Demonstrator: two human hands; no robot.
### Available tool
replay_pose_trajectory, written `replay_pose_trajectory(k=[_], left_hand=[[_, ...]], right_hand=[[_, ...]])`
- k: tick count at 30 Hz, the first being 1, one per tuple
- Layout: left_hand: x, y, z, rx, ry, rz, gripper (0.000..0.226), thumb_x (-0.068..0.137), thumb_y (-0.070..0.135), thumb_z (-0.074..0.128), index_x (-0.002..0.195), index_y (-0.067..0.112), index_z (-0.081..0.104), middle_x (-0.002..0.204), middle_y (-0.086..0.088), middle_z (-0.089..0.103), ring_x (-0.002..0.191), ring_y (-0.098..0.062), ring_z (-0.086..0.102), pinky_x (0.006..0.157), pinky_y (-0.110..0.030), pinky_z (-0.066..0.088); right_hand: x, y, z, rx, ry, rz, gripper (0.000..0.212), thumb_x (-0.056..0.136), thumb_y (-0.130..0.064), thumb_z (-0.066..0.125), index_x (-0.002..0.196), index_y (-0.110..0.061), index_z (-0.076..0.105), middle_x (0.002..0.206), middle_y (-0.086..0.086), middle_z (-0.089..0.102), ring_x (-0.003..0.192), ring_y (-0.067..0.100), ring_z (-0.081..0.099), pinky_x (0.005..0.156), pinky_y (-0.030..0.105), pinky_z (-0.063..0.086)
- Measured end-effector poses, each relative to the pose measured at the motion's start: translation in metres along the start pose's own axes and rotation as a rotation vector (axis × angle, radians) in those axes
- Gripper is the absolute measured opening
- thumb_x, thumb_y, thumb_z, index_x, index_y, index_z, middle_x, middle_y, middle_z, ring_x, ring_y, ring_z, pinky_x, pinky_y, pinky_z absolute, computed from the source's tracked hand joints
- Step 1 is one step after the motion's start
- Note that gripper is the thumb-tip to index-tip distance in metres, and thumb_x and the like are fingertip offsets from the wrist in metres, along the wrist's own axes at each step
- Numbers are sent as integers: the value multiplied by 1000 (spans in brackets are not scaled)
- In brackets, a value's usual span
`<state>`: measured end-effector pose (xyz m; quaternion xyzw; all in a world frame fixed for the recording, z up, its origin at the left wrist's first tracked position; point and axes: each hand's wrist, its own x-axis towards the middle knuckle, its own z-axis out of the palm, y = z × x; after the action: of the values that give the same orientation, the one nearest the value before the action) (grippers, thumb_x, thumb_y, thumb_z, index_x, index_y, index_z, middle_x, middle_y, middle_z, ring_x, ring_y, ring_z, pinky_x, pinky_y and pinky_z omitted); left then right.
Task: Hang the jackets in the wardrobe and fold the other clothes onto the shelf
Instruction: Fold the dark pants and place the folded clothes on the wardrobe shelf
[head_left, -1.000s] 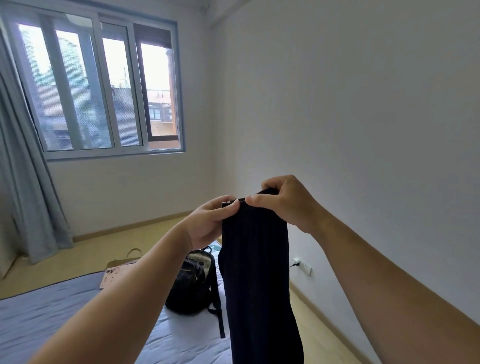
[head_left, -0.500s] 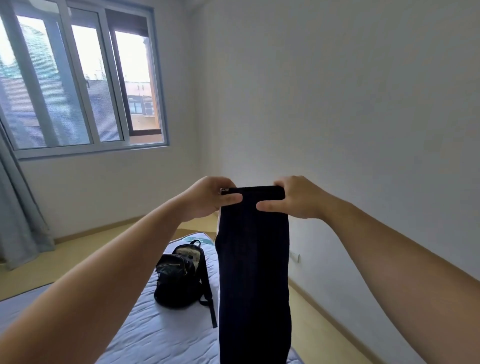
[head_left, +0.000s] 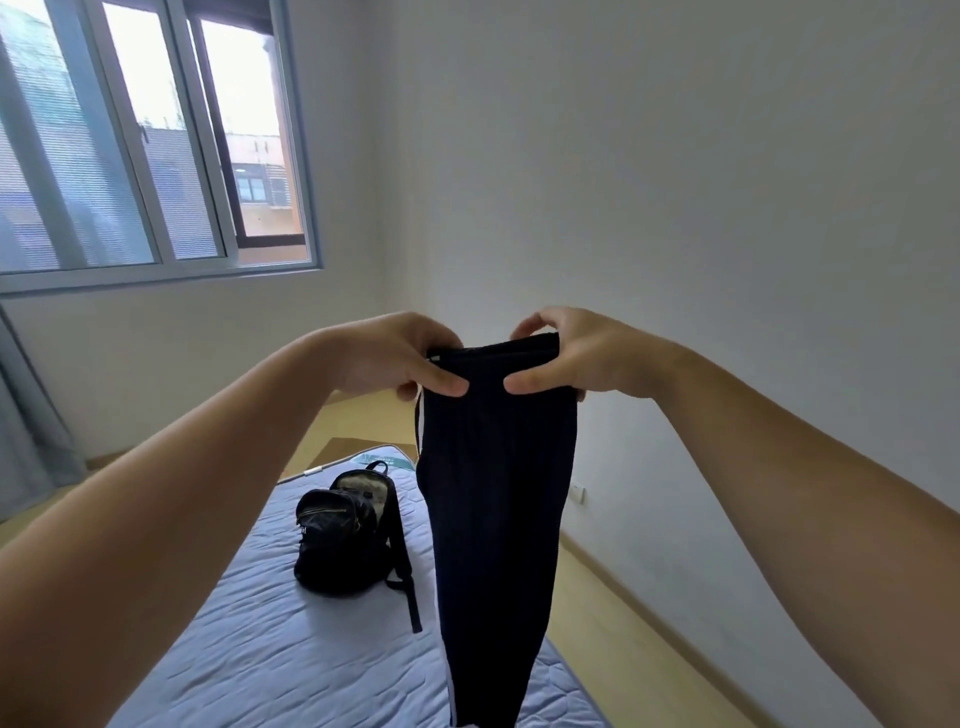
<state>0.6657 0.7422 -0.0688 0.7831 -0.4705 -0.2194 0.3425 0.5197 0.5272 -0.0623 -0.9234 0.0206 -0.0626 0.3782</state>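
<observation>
Holding up navy track pants (head_left: 493, 493) by the waistband, dead center.
Left hand (head_left: 395, 358) pinches the waistband's 9 o'clock corner and right hand (head_left: 582, 358) pinches the 3 o'clock corner, thumbs in front. The legs hang down toward 6, with a white stripe along the left edge. A black backpack (head_left: 345, 530) sits on the mattress (head_left: 260, 649) at about 7 o'clock.

Dark navy trousers (head_left: 493, 493), centre of frame, legs laid together lengthwise. Waistband uppermost and roughly level, pinched at its ends by the left hand (head_left: 400, 358) and the right hand (head_left: 582, 358). Cloth hangs straight down, narrowing, with the lower end cut off at the bottom edge of the frame. A thin white stripe runs along the left edge.
</observation>
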Motion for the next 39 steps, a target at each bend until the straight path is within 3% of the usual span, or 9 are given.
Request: replay_pose_trajectory(k=[3, 7, 11, 15, 20, 24, 27, 32, 39], left_hand=[[-2, 3, -3, -201, -34, -1, 25, 90, 11, 73, 112, 1, 64, 106, -18, 67, 90, -28, 70, 60, -31, 58], [1, 1, -2, -272, -107, -23, 46, 87, 16, 74, 125, -2, 56, 118, -37, 57, 97, -55, 60, 54, -36, 60], [19, -17, -4, -419, -192, -63, 58, 86, 24, 67, 134, -5, 51, 112, -32, 54, 84, -41, 53, 43, -28, 55], [52, -59, -6, -402, -212, -179, 46, 88, 25, 75, 127, 5, 60, 112, -20, 66, 85, -33, 68, 55, -29, 59], [106, -138, 0, -455, 25, -363, 34, 84, 16, 81, 111, 1, 67, 111, -16, 73, 97, -31, 75, 86, -39, 60], [130, -179, 4, -453, 304, -352, 24, 83, 9, 82, 101, -2, 71, 111, -22, 72, 90, -29, 76, 73, -35, 63], [131, -178, -3, -394, 500, -242, 23, 84, 6, 80, 103, 0, 68, 108, -20, 71, 91, -28, 75, 69, -33, 63], [109, -134, -31, -264, 698, -45, 23, 86, 6, 77, 105, 10, 65, 91, -8, 67, 77, -16, 68, 61, -21, 60], [54, -73, -15, -162, 861, 64, 25, 86, 6, 77, 108, 10, 66, 99, -15, 67, 81, -19, 66, 71, -31, 63]], right_hand=[[6, 2, -11, 97, -85, 0, 29, 73, -41, 89, 95, -26, 76, 82, -3, 74, 67, 11, 62, 52, 24, 44], [18, 13, -24, 214, -256, 76, 33, 77, -18, 86, 108, -16, 74, 99, 4, 76, 82, 15, 70, 49, 21, 45], [40, 25, -25, 309, -363, 147, 26, 75, -18, 82, 100, -17, 75, 96, 4, 74, 75, 14, 69, 46, 20, 42], [72, 44, -8, 230, -333, 282, 28, 77, -15, 82, 104, -17, 73, 94, 0, 76, 70, 11, 68, 45, 21, 41], [126, 79, 48, 292, -163, 395, 37, 85, 0, 76, 118, -8, 62, 111, 9, 74, 97, 26, 74, 69, 38, 63], [164, 95, 86, 235, 15, 350, 23, 90, -5, 71, 111, -11, 63, 111, 9, 69, 103, 27, 69, 84, 46, 62], [181, 92, 92, 134, 155, 219, 14, 90, -12, 70, 102, -16, 63, 101, 6, 69, 95, 28, 68, 82, 38, 59], [180, 62, 76, 41, 354, -25, 16, 92, -22, 69, 105, -24, 60, 96, -14, 64, 88, 3, 62, 73, 19, 49], [121, 25, 56, 19, 461, -202, 19, 91, -21, 70, 107, -24, 61, 96, -18, 64, 88, -4, 59, 71, 6, 44]])
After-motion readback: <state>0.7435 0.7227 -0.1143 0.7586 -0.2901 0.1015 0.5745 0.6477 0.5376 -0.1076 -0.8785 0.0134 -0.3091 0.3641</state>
